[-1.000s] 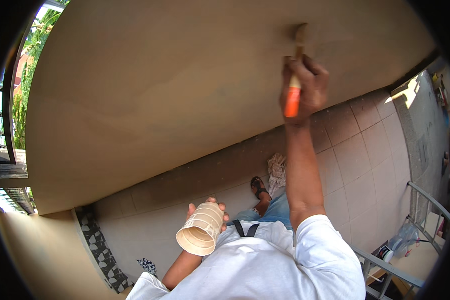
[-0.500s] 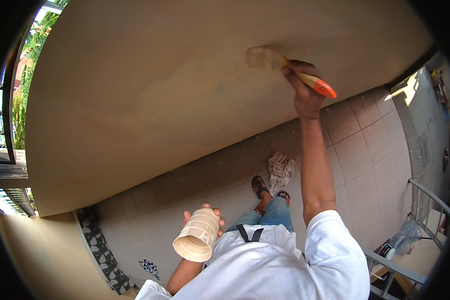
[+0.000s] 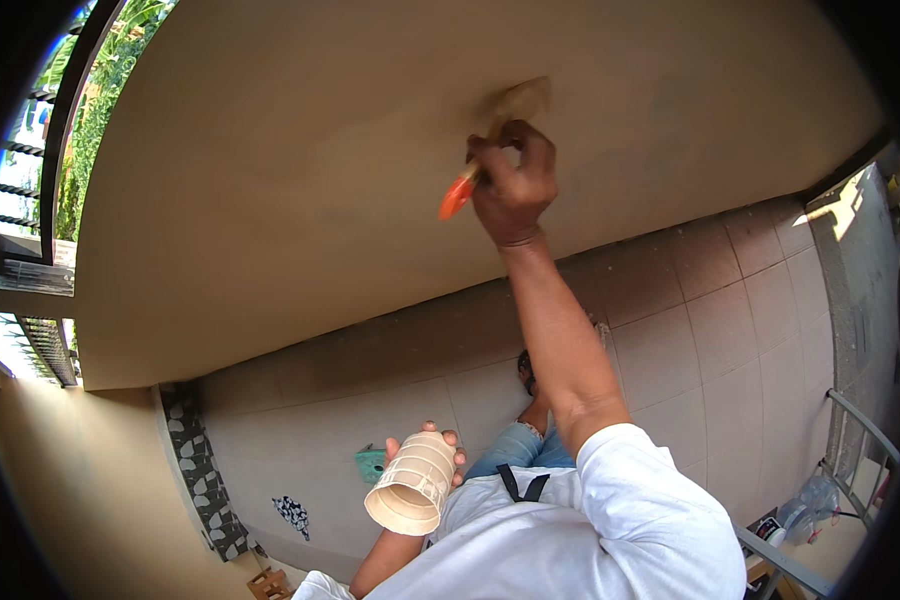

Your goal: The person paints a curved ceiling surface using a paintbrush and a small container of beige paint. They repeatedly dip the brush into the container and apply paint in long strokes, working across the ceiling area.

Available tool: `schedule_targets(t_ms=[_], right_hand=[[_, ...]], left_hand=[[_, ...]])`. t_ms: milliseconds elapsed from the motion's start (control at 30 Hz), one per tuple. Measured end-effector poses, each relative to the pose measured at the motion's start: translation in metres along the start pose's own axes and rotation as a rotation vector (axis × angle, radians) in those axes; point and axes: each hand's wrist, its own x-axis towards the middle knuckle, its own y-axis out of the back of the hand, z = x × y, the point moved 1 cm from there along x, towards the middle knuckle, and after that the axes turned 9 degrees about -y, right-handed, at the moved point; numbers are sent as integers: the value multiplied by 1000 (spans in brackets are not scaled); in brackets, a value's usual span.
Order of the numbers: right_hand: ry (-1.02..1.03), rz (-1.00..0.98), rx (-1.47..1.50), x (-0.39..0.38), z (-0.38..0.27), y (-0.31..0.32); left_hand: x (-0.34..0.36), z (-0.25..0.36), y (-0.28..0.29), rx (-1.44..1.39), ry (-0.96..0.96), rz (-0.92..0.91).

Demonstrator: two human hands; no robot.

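Observation:
In my right hand (image 3: 518,185) is a paintbrush (image 3: 458,196) with an orange-tipped handle. Its pale bristles press against the beige wall (image 3: 300,200), slanting up to the right, and look slightly blurred. Darker and lighter patches show on the wall around the brush. My left hand (image 3: 451,447) is wrapped round a cream, ribbed plastic cup (image 3: 415,478) low in front of my body. The cup is tilted with its mouth toward me, and drips streak its outside. What lies deep inside it cannot be made out.
Pale floor tiles (image 3: 660,360) run along the wall's foot. A green item (image 3: 370,464) and a black-and-white patterned piece (image 3: 292,516) lie on the floor to the left. At lower right stand a metal rail (image 3: 785,563) and clear plastic bottles (image 3: 810,505). A railing (image 3: 30,190) borders greenery at far left.
My right hand has swept the brush leftward along the wall, and its handle now points down-left instead of down-right. The left hand with the cup has shifted slightly right. My forearm now covers the floor rag.

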Motion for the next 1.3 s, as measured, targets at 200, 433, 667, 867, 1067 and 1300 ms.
schedule_targets(t_ms=[200,433,667,867,1067,1300], right_hand=[[115,-398,341,-74,-65,0],[-247,-399,601,62,53,74],[-176,340,65,96,91,155],[90,-12,116,-7,-58,89],[110,-300,568,-24,-74,108],[-35,-83,209,80,87,147]], left_hand=[[-8,-3,19,-61,-51,8],[18,13,7,-17,16,-55],[19,36,-2,123,90,-64],[25,49,6,181,77,-61],[29,52,3,178,122,-71],[33,67,13,117,224,-41]])
